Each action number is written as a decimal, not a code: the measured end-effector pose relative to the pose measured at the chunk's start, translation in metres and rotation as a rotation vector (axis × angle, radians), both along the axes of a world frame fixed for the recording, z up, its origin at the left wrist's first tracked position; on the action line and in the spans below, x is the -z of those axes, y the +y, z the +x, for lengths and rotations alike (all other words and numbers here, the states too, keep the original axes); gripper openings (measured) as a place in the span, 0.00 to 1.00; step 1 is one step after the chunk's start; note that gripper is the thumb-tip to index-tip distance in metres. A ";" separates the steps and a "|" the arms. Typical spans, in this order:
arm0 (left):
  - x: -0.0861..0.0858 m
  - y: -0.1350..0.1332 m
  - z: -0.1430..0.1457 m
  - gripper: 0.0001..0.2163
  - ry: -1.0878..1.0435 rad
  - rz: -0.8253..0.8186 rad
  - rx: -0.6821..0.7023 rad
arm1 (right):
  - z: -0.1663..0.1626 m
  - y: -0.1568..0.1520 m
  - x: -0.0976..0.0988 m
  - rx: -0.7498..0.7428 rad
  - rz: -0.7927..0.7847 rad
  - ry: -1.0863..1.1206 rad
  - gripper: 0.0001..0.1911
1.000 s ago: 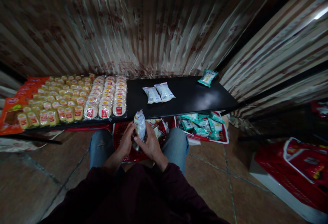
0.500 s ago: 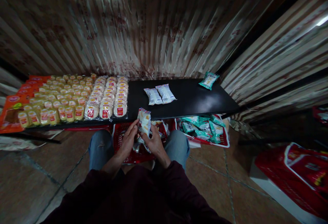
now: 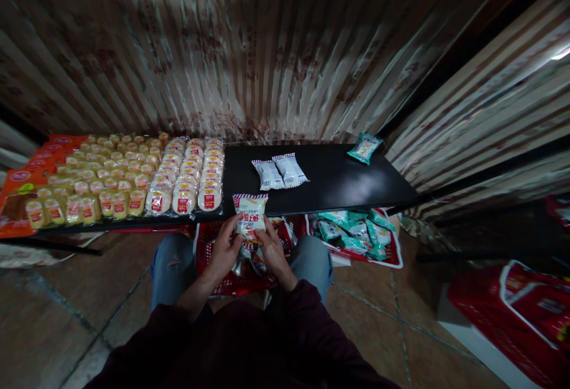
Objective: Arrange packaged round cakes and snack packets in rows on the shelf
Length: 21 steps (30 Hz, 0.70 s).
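My left hand [image 3: 224, 249] and my right hand [image 3: 271, 249] both grip a white snack packet [image 3: 250, 215] with a red-and-blue striped top edge and an orange picture. I hold it upright, face toward me, just in front of the black shelf's front edge [image 3: 338, 204]. Under my hands a red basket [image 3: 209, 245] with more packets sits between my knees. Two similar white packets [image 3: 279, 173] lie side by side on the black shelf beyond my hands.
Rows of round cakes in wrappers [image 3: 184, 172] and smaller yellow packets [image 3: 95, 187] fill the shelf's left half. A teal packet [image 3: 364, 148] lies at its far right corner. A red basket of teal packets [image 3: 356, 231] sits below. Red bags [image 3: 521, 312] stand at right.
The packet has turned from edge-on to facing me and risen toward the shelf edge. Both hands shifted up with it, still gripping its sides.
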<state>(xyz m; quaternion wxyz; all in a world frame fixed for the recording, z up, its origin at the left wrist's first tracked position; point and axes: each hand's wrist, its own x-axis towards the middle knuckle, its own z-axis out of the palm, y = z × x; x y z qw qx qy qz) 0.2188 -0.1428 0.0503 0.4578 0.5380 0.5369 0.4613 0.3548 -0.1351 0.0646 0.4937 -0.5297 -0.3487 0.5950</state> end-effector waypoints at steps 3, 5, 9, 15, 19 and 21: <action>0.003 0.007 0.000 0.22 0.037 0.051 -0.020 | -0.002 0.008 0.002 -0.020 0.052 0.060 0.30; 0.005 0.012 0.000 0.21 0.069 0.081 -0.044 | -0.003 0.015 0.006 -0.019 0.080 0.100 0.29; 0.008 0.028 0.000 0.22 0.111 0.114 -0.091 | -0.007 0.031 0.013 -0.001 0.084 0.135 0.29; 0.006 0.056 -0.005 0.23 0.156 0.129 -0.090 | -0.012 0.060 0.023 0.045 0.170 -0.008 0.26; 0.002 0.074 -0.007 0.23 0.210 0.121 -0.111 | -0.016 0.082 0.031 0.054 0.215 -0.126 0.22; -0.003 0.084 -0.007 0.24 0.240 0.119 -0.119 | -0.018 0.095 0.034 0.065 0.220 -0.150 0.22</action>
